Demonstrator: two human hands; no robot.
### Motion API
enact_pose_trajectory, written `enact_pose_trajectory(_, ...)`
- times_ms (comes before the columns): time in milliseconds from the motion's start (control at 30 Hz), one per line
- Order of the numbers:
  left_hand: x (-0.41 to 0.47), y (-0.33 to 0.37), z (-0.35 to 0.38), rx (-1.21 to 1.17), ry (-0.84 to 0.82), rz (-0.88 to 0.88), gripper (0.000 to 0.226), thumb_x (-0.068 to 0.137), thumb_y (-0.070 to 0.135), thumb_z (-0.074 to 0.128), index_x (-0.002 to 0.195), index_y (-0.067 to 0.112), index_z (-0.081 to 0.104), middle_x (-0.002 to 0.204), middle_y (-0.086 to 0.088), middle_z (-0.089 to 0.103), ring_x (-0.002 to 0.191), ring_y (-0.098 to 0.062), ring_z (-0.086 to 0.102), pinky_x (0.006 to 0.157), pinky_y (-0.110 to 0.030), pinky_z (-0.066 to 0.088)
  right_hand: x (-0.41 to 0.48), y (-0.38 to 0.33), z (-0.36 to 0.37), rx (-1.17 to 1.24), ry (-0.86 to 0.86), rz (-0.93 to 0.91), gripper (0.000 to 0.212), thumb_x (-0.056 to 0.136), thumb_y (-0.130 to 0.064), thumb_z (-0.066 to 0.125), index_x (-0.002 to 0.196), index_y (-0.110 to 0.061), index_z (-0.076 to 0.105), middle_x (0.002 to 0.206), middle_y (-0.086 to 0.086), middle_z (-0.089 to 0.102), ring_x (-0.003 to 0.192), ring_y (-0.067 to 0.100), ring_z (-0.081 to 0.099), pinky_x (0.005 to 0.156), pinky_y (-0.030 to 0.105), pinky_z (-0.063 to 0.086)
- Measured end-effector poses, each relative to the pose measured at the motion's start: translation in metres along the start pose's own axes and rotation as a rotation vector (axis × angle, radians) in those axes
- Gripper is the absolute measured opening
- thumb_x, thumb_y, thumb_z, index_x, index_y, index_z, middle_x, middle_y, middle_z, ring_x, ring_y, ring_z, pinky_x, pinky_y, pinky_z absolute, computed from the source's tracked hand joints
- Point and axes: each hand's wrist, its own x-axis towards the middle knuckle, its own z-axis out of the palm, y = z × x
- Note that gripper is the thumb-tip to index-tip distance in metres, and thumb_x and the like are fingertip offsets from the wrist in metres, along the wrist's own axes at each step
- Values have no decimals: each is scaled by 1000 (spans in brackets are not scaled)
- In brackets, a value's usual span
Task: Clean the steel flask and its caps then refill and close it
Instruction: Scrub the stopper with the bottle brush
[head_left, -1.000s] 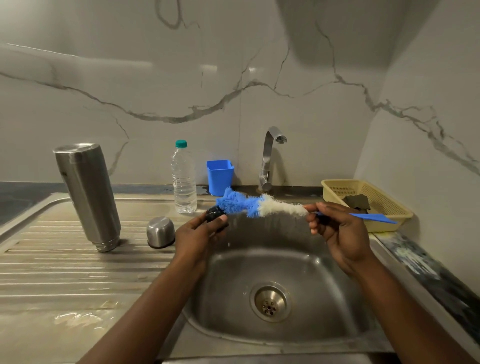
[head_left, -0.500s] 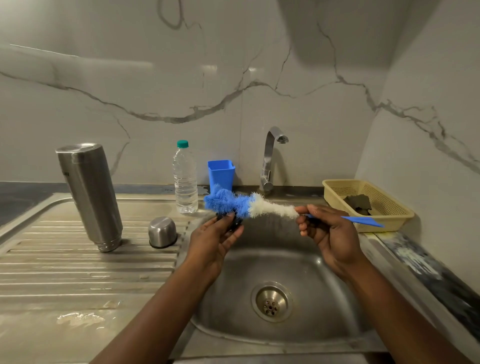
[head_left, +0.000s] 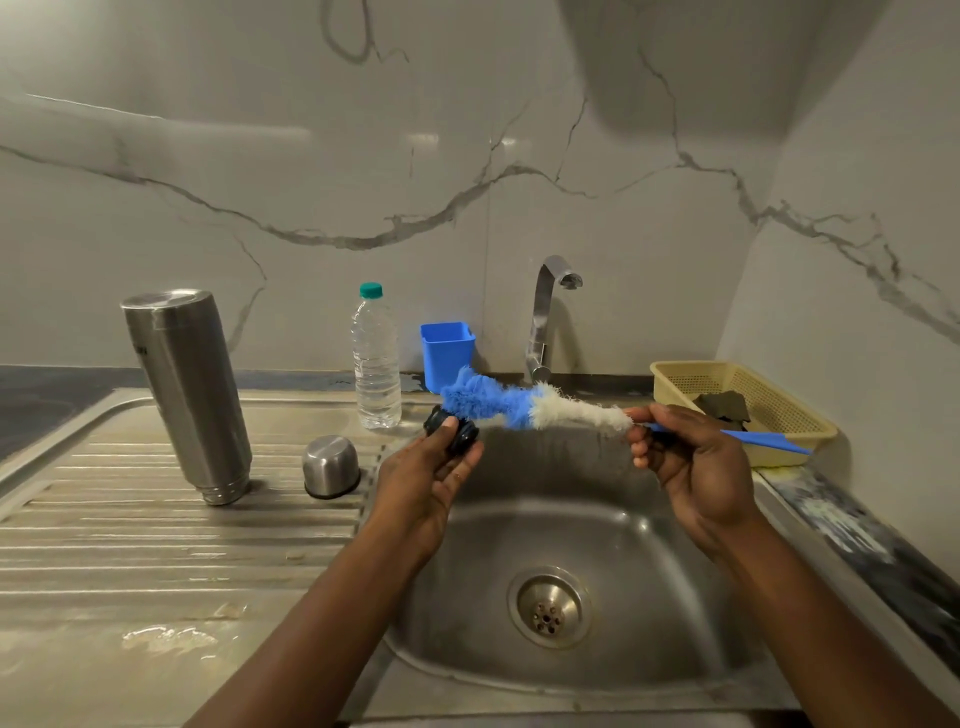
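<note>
Over the sink (head_left: 649, 571) the fingers of my left hand (head_left: 426, 483) hold the black cap (head_left: 451, 435) and my right hand (head_left: 691, 467) grips the brush (head_left: 524, 408) against it, so drips fall inside, I think; the steel flask (head_left: 189, 389) drains inverted at left.

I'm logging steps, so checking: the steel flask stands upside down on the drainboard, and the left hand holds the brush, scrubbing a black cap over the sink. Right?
One slip: the head view shows the right hand holding the brush, while the left hand holds the black cap against the bristles over the sink. The steel flask does stand upside down on the drainboard.
</note>
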Motion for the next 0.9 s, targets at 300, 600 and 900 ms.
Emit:
enact_pose_trajectory(300,1,1,-1,-21,-3,-20,24,98,6,67,121,-3,65,122,-27,73,117,-38,72,89,-44,63,0,4,2,-12,2,13,27,103,-8,50,98,4,74,74,14,70,62,17,64,56,23,56)
enact_pose_trajectory(600,4,2,-2,-48,-2,-32,28,102,8,63,128,-3,62,126,-27,72,120,-38,71,96,-45,62,-3,6,9,-5,-29,28,28,102,-9,51,96,3,76,75,16,70,63,18,65,57,24,57)
enact_pose_trajectory(900,4,2,-1,-64,-8,-42,25,101,9,64,123,-3,64,124,-29,72,121,-39,69,108,-48,54,0,11,7,-6,-32,40,27,100,-12,55,97,1,78,78,16,70,65,18,66,58,24,57)
